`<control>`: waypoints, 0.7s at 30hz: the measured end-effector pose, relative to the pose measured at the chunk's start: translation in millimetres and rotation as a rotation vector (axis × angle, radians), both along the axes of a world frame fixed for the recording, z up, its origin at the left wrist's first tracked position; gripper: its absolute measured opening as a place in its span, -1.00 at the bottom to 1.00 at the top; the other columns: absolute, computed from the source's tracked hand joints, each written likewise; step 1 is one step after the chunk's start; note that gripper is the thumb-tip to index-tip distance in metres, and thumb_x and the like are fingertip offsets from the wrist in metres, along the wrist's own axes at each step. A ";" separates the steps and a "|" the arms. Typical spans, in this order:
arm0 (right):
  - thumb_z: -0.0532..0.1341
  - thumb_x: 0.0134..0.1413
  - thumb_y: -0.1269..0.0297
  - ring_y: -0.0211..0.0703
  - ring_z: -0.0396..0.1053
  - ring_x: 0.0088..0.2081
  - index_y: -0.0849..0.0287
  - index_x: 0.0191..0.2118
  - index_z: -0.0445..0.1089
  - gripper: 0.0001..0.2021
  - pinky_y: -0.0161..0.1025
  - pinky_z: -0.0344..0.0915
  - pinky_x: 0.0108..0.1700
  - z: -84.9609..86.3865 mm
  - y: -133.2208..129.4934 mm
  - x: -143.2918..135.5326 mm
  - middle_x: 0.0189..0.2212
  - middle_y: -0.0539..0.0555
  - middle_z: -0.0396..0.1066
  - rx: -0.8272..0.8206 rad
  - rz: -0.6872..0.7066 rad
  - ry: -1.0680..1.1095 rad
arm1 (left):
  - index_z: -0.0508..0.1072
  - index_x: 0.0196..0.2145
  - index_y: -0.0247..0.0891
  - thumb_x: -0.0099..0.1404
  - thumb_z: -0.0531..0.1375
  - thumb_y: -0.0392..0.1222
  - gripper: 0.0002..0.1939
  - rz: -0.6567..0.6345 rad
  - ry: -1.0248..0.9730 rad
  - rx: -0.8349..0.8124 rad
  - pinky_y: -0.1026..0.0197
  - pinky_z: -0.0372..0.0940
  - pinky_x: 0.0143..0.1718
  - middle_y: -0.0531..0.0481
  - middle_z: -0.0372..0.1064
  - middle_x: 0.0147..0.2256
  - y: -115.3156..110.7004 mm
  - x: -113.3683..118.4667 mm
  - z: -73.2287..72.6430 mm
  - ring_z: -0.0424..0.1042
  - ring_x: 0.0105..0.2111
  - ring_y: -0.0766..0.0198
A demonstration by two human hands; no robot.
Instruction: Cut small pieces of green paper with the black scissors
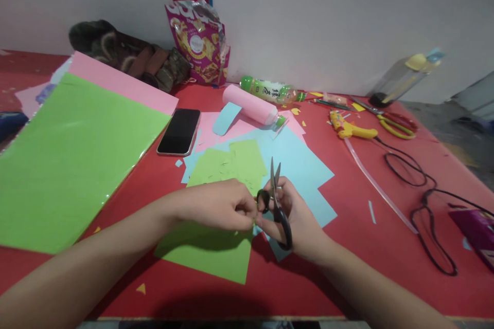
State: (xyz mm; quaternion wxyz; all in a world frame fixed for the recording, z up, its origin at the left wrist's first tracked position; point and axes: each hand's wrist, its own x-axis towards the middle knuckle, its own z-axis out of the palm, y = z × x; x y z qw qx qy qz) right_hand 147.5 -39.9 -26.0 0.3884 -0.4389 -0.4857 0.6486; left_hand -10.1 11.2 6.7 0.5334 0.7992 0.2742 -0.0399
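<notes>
Black-handled scissors (284,226) rest in my right hand (299,218), blades pointing up and slightly parted. My left hand (227,204) has its fingers bent and pinched, its fingertips meeting those of my right hand. Whatever lies between the fingertips is too small to make out; a bit of green shows there. Beneath both hands are green paper sheets (219,256), with small green clippings on the upper part. Light blue paper (297,159) lies under and to the right of the green paper.
A phone (179,132) and wrapped green sheets (77,164) lie left. Behind are a snack bag (200,43), a pink paper-wrapped bottle (250,104) and a green-labelled bottle (268,90). A yellow glue gun (353,127), its looping cord, and pliers (397,126) lie on the right.
</notes>
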 end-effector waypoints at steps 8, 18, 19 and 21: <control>0.26 -0.31 0.45 -0.39 0.20 -0.53 0.08 -0.34 0.06 -0.61 -0.39 0.17 -0.48 -4.6 4.2 -0.2 -0.54 -0.15 0.18 -0.006 -0.209 0.118 | 0.33 -0.54 -0.33 0.07 -0.05 -0.36 -0.82 0.020 0.006 0.143 0.41 -0.01 -0.59 0.12 0.14 -0.63 5.2 -1.8 -3.5 0.12 -0.61 0.45; 0.26 -0.28 0.43 -0.36 0.21 -0.52 0.04 -0.33 0.05 -0.61 -0.34 0.22 -0.45 -8.4 4.9 1.9 -0.49 -0.14 0.15 0.037 -0.334 0.156 | 0.16 -0.63 -0.32 0.20 -0.08 -0.26 -0.73 0.181 -0.155 0.279 0.37 -0.06 -0.57 0.16 -0.03 -0.66 -3.8 12.2 -16.5 0.01 -0.62 0.46; 0.27 -0.27 0.42 -0.35 0.22 -0.51 0.04 -0.33 0.05 -0.61 -0.33 0.23 -0.45 -8.4 4.9 2.1 -0.49 -0.14 0.16 0.034 -0.332 0.155 | 0.16 -0.63 -0.32 0.20 -0.07 -0.27 -0.74 0.191 -0.163 0.279 0.37 -0.06 -0.58 0.16 -0.03 -0.66 -3.9 12.8 -17.0 0.00 -0.62 0.46; 0.27 -0.27 0.41 -0.35 0.22 -0.51 0.05 -0.32 0.04 -0.61 -0.32 0.22 -0.44 -7.9 5.1 2.3 -0.49 -0.13 0.16 0.031 -0.327 0.140 | 0.17 -0.64 -0.33 0.18 -0.07 -0.30 -0.75 0.204 -0.171 0.271 0.37 -0.07 -0.58 0.16 -0.04 -0.66 -4.2 13.6 -17.9 -0.01 -0.62 0.47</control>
